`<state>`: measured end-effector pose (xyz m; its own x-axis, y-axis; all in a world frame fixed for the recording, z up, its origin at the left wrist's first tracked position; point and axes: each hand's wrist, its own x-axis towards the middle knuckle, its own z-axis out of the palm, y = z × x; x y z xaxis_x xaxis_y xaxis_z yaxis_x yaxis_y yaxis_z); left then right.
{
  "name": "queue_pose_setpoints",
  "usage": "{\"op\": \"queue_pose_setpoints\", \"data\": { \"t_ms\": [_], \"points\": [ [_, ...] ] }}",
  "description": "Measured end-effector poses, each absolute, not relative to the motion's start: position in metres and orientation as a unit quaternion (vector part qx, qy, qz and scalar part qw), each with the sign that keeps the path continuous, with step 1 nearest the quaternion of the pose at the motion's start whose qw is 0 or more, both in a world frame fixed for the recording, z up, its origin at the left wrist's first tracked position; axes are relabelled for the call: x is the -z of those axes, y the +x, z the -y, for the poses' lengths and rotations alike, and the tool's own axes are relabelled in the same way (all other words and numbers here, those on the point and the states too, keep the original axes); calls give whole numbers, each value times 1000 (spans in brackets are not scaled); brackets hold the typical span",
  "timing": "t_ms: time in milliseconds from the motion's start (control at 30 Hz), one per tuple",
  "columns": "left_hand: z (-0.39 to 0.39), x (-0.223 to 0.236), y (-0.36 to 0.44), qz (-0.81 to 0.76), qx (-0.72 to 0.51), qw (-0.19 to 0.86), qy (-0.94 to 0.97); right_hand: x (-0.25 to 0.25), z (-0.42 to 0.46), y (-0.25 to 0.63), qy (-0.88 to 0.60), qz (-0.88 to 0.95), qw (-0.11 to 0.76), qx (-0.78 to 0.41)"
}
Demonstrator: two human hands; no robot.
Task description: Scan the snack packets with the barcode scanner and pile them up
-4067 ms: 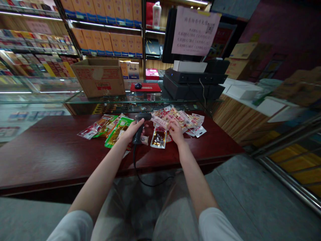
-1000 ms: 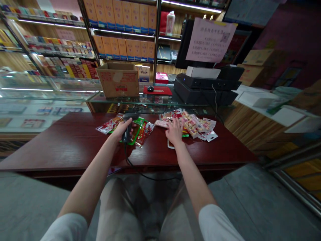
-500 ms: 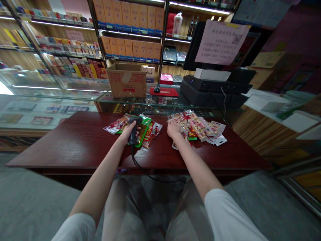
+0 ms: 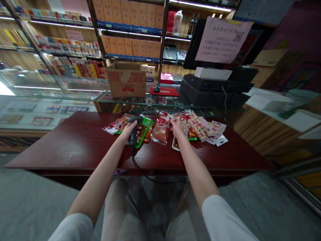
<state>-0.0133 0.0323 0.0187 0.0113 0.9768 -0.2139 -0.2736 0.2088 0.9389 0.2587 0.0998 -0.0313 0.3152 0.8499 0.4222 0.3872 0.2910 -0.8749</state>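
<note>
My left hand (image 4: 129, 131) is wrapped round the handle of a black barcode scanner (image 4: 133, 135), whose cord loops down over the table edge. Beneath the scanner lie snack packets, among them a green-edged packet (image 4: 144, 131) and a clear-and-red one (image 4: 116, 126). My right hand (image 4: 177, 127) pinches the upper right edge of a red-and-clear snack packet (image 4: 161, 130) with brown contents. That packet is between the two groups, beside the scanner. To the right is a heap of pink-patterned snack packets (image 4: 199, 126), partly behind my right hand.
The packets lie on a dark red wooden table (image 4: 85, 144). Behind it, a glass counter carries an open cardboard box (image 4: 126, 82), a red mat (image 4: 164, 91) and a black monitor (image 4: 195, 47) above a black cash drawer (image 4: 200, 93). Stocked shelves stand behind.
My right hand has taken hold of the red-and-clear packet, which now lies to the left of that hand. The left hand and scanner have stayed nearly in place.
</note>
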Motion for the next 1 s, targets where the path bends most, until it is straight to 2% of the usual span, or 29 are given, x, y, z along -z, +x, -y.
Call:
{"op": "queue_pose_setpoints", "data": {
  "t_ms": [167,300,500,633,800,1000],
  "points": [
    [-27,-34,1,-482,-498,595,406,7,-96,301,-431,373,751,-335],
    [-23,-43,25,-444,-458,610,469,2,-86,317,-367,327,794,-357],
    [-30,-27,64,-380,-372,667,522,14,-79,333,-313,295,810,-399],
    [-37,-13,78,-322,-365,715,501,16,-77,350,-285,347,792,-414],
    [-29,-8,89,-254,-322,751,517,7,-73,346,-329,434,749,-377],
    [-13,-12,98,-220,-286,780,511,0,-55,334,-390,337,741,-429]
  ]
}}
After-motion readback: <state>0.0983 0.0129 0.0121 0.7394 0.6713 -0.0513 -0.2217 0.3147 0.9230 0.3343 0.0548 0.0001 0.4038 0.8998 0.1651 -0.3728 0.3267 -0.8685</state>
